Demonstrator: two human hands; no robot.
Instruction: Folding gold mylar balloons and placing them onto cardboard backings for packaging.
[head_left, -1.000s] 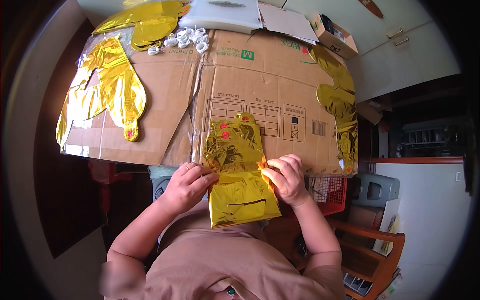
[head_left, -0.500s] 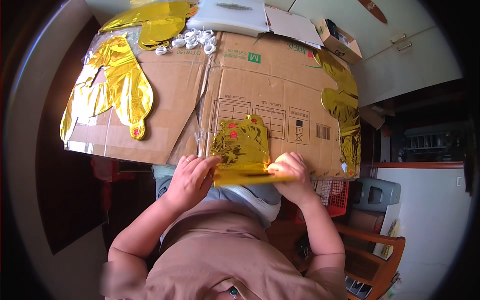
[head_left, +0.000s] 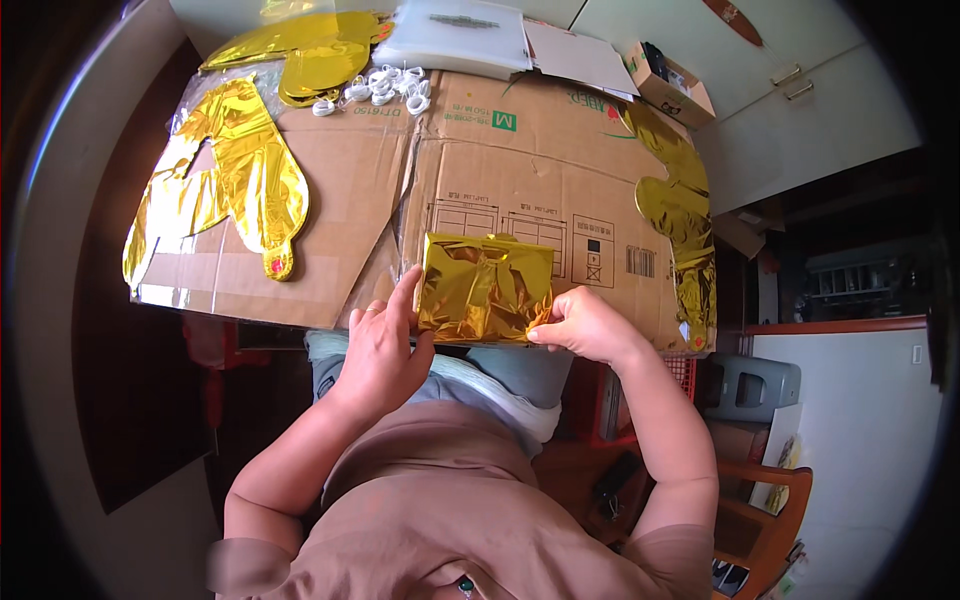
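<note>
Both hands are pinching a folded gold foil (head_left: pixel 487 290) at the near edge of the cardboard-covered surface (head_left: pixel 480 160). Left hand (head_left: pixel 383 345) is pressing fingers flat on its left edge, a loose grip; right hand (head_left: pixel 580 325) is nipping the lower right corner, grip closed. Risks: slick foil springing open if either pinch is easing; the corner tearing under a hard nip; the bundle sliding off the edge into the lap.
</note>
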